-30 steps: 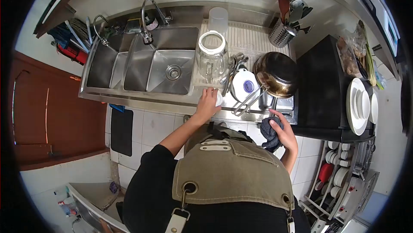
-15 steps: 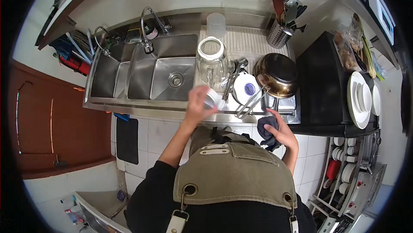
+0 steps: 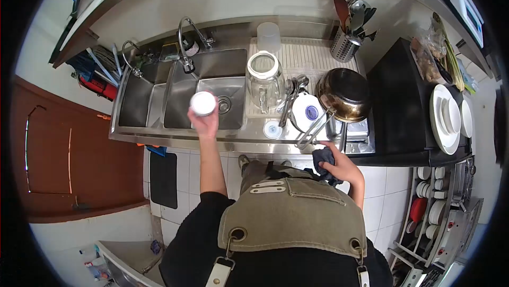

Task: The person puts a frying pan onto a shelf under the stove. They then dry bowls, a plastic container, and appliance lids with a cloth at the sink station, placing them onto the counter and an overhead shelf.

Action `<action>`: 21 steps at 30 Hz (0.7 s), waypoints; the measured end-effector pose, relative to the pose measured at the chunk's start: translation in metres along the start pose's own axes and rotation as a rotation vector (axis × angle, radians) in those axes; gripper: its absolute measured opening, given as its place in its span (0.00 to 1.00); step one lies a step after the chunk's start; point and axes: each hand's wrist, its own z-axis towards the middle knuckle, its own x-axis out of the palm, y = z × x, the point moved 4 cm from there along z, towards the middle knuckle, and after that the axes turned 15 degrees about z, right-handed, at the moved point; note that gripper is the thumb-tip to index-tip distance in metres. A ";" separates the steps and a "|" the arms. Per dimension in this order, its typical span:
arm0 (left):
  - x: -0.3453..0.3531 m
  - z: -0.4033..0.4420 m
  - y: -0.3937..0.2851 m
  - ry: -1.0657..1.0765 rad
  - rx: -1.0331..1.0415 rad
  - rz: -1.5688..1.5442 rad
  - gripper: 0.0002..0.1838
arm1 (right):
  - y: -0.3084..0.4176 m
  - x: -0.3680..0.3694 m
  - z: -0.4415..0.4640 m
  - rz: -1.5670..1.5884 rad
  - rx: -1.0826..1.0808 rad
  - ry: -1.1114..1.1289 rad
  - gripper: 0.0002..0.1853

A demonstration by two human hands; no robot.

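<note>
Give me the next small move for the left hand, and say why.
Probably lower the white container a little toward the sink basin. The left hand already holds it above that basin, near the faucet, and nothing visible stands in the way below. The right hand can likely stay put with the dark cloth, well apart from it.

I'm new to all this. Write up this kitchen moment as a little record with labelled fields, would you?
Left hand: gripping a white round container above the sink
Right hand: holding a dark cloth near the counter's front edge
Beside the sink: clear glass jug, small round lid, metal cutlery
Farther right: metal pan, handle toward the person
At the back: perforated utensil holder
Container's contents: cannot tell
</note>
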 end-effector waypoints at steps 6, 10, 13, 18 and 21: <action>-0.091 0.014 0.040 -0.462 -0.257 1.135 0.25 | 0.004 0.006 0.001 0.011 -0.234 -0.176 0.37; -0.006 -0.013 0.034 -0.218 -0.343 0.671 0.30 | 0.013 0.009 0.007 0.120 -0.429 -0.444 0.32; 0.056 -0.030 0.039 0.020 -0.418 0.705 0.31 | 0.030 0.019 0.012 0.153 -0.486 -0.527 0.26; 0.125 -0.069 0.098 0.177 -0.502 0.745 0.27 | 0.095 0.045 0.015 -0.211 -0.956 -0.371 0.24; 0.137 -0.086 0.124 0.291 -0.573 0.658 0.28 | 0.104 0.060 0.027 -0.370 -1.023 -0.345 0.24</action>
